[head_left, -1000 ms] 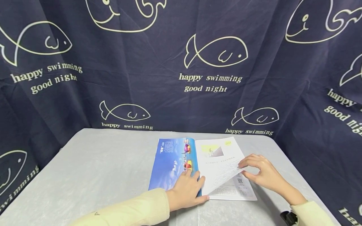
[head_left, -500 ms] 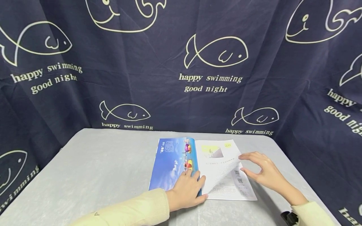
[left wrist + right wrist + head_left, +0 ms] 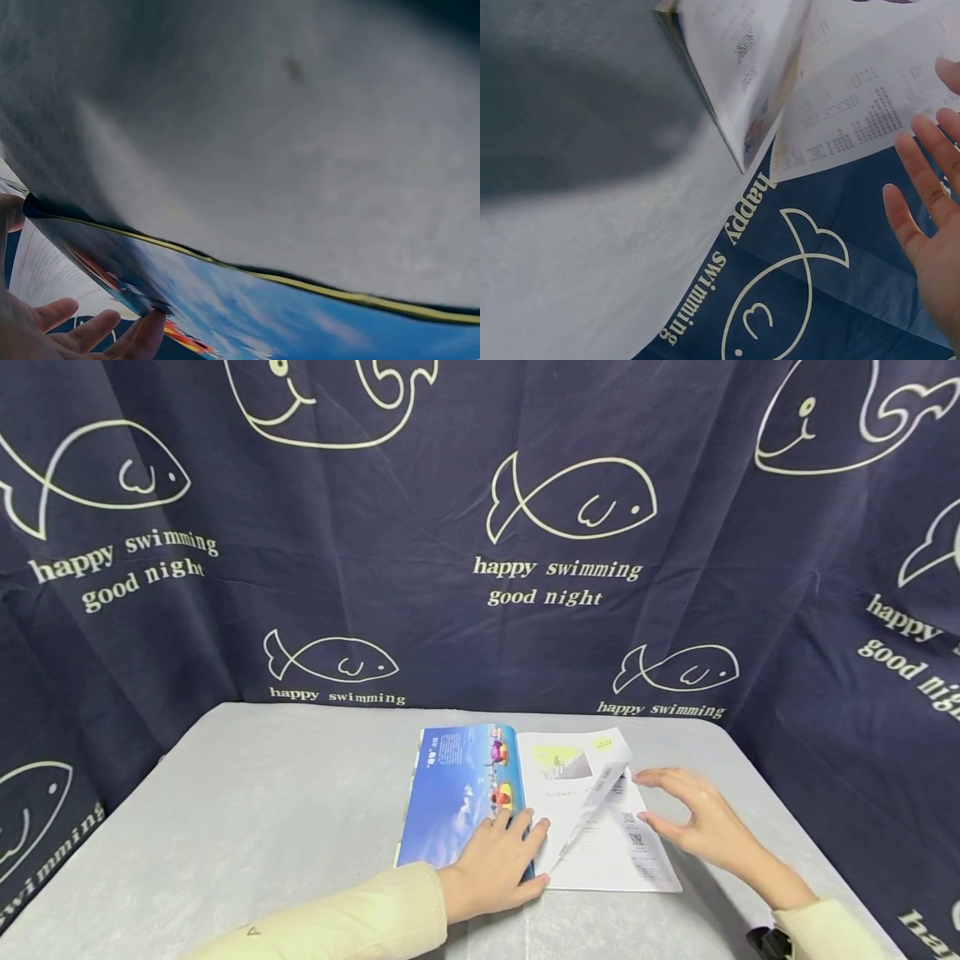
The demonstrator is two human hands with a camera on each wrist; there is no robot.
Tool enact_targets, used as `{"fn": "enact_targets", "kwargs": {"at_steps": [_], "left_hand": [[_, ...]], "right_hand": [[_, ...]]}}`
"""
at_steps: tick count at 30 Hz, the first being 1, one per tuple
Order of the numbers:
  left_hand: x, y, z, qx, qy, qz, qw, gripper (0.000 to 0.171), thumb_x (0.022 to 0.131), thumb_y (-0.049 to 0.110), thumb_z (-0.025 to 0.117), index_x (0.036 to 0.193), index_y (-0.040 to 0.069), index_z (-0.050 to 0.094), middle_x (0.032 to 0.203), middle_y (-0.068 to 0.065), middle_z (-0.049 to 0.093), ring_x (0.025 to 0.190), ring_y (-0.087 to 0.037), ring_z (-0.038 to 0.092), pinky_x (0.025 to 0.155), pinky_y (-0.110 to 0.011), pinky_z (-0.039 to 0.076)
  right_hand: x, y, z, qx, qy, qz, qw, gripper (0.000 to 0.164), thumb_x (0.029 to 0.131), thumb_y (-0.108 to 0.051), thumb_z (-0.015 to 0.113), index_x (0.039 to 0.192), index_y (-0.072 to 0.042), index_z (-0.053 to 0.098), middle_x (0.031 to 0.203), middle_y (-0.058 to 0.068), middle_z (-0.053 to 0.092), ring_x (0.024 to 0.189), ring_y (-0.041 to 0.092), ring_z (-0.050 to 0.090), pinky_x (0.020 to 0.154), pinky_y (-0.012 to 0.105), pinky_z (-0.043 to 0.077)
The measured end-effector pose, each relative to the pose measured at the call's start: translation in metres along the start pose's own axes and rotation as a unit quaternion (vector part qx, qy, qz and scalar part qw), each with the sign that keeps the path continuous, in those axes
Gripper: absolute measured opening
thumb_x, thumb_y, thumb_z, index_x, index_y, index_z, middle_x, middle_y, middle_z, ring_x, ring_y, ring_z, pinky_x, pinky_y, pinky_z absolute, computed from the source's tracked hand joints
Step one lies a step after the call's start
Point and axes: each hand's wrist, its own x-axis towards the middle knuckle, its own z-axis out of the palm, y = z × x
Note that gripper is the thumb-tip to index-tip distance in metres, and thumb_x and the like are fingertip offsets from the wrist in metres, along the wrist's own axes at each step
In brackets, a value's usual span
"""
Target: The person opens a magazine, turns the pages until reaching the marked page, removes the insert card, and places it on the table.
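Observation:
An open magazine [image 3: 450, 793] lies on the table in the head view, its left side glossy blue with cartoon figures. On the right are white printed pages [image 3: 656, 877] with a small picture near the top. One lifted page [image 3: 592, 802] bends diagonally across that side. My left hand [image 3: 498, 864] rests along the spine, fingers spread; in the left wrist view its fingertips [image 3: 154, 326] touch the blue page. My right hand [image 3: 705, 822] hovers by the right edge, thumb and forefinger apart. In the right wrist view, its relaxed fingers [image 3: 922, 172] hold nothing, beside a raised page [image 3: 855, 112].
A grey cloth-covered table [image 3: 262, 810] extends on both sides of the magazine. Behind it and at the sides hangs a dark blue curtain [image 3: 450, 527] with fish drawings and lettering. A black band [image 3: 768, 941] shows at my right wrist.
The lifted page has slipped from my right fingertips and curls back toward the spine, uncovering more of the page beneath. My right fingers have parted slightly; my left hand stays nearly still.

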Motion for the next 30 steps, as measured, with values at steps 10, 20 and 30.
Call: {"fn": "enact_targets", "kwargs": {"at_steps": [10, 20, 30], "left_hand": [[-0.001, -0.001, 0.002, -0.035, 0.003, -0.009, 0.9993, 0.073, 0.086, 0.059, 0.044, 0.141, 0.013, 0.031, 0.133, -0.009, 0.044, 0.109, -0.024, 0.05, 0.079, -0.037, 0.049], [-0.003, -0.002, 0.002, -0.039, 0.009, -0.021, 0.999, 0.083, 0.084, 0.06, 0.045, 0.145, 0.012, 0.017, 0.14, -0.012, 0.035, 0.112, -0.024, 0.05, 0.077, -0.036, 0.05], [-0.004, -0.002, 0.004, -0.034, 0.051, -0.027, 0.9978, 0.103, 0.079, 0.061, 0.052, 0.147, 0.007, -0.005, 0.147, -0.015, 0.024, 0.12, -0.026, 0.045, 0.087, -0.036, 0.045]], "right_hand": [[-0.013, 0.001, 0.011, 0.0, -0.042, -0.012, 0.999, 0.048, 0.057, -0.009, 0.08, 0.102, -0.012, 0.065, 0.1, -0.003, 0.065, 0.093, 0.011, 0.057, 0.09, 0.009, 0.03], [-0.027, 0.001, 0.02, -0.003, -0.091, -0.012, 0.996, 0.044, 0.059, -0.015, 0.08, 0.1, -0.012, 0.066, 0.099, -0.005, 0.065, 0.092, 0.014, 0.059, 0.087, 0.011, 0.034], [-0.037, -0.002, 0.024, -0.005, -0.121, -0.009, 0.993, 0.05, 0.058, -0.025, 0.082, 0.103, -0.013, 0.064, 0.102, -0.004, 0.064, 0.094, 0.016, 0.058, 0.089, 0.008, 0.03]]}}
